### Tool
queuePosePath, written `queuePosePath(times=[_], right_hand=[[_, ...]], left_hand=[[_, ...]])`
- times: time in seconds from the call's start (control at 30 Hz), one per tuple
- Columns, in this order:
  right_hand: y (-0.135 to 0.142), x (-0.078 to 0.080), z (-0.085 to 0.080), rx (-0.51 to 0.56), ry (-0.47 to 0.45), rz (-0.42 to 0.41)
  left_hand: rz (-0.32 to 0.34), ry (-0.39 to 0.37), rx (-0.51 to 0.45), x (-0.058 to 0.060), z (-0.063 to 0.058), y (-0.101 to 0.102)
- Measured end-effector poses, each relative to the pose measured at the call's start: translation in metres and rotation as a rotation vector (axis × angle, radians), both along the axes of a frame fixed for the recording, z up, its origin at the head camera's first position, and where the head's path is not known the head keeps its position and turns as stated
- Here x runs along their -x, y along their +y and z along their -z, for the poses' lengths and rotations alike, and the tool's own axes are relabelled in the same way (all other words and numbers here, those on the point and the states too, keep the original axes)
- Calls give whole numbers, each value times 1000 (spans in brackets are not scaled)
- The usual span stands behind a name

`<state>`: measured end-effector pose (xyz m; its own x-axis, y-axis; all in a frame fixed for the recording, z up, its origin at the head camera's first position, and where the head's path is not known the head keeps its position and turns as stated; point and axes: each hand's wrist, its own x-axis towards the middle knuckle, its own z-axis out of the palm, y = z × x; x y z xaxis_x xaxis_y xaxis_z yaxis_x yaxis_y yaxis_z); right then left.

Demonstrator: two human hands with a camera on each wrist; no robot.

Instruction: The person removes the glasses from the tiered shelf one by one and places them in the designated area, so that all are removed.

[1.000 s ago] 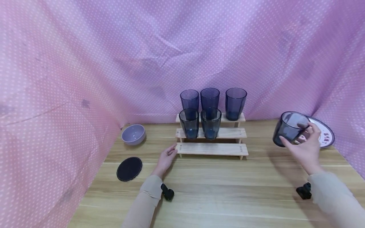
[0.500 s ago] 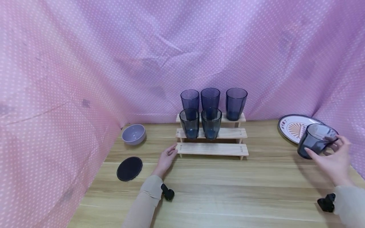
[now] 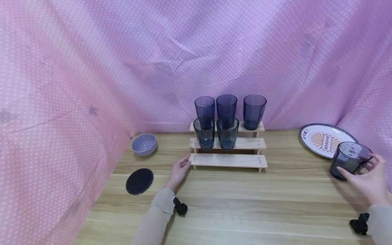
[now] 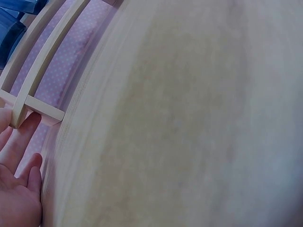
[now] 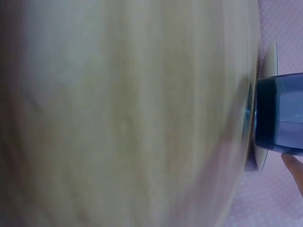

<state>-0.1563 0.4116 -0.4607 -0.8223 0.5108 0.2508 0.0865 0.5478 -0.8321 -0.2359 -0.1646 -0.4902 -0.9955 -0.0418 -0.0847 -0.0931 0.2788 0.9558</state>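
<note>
My right hand [image 3: 369, 178] grips a dark tinted glass tumbler [image 3: 347, 163] by its sides, thumb on the near left and fingers on the right. The tumbler is upright, in front of a patterned oval plate [image 3: 316, 149]. In the right wrist view, the base of the tumbler [image 5: 279, 113] is very close to the tabletop; whether it touches, I cannot tell. My left hand [image 3: 178, 172] pinches the left end of the lowest board of a three-step wooden rack [image 3: 228, 160]. The left wrist view has fingers [image 4: 23, 135] beneath that board end.
Several similar tumblers stand on the rack: three on the top step, including a right one [image 3: 253, 114], and two on the middle step, including a left one [image 3: 204, 134]. A lilac bowl [image 3: 144, 144] and black round coaster [image 3: 139, 181] lie left. Pink dotted cloth [image 3: 171, 61] hangs behind.
My right hand has carried the tumbler right, toward me and down, from over the plate to its front, uncovering most of the plate. My left hand has stayed at the rack.
</note>
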Motion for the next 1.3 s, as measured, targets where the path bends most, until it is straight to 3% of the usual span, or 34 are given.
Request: queuePosePath(times=[0.23,0.63,0.83,0.9,1.03,1.13,1.3], right_hand=[[13,-2,8,27,-63,37],[28,2,21,219,79,83],[35,0,24,226,41,63],[40,1,27,253,54,42],[47,3,33,301,77,9],[48,3,32,307,77,4],[48,3,30,279,72,12]], left_hand=[[6,2,11,0,0,0],[10,15,10,0,3,2],[23,49,-3,1,3,2],[30,56,-2,-4,-6,4],[35,49,-7,-4,-10,4],[29,45,-7,0,-1,2],[22,48,4,1,0,2]])
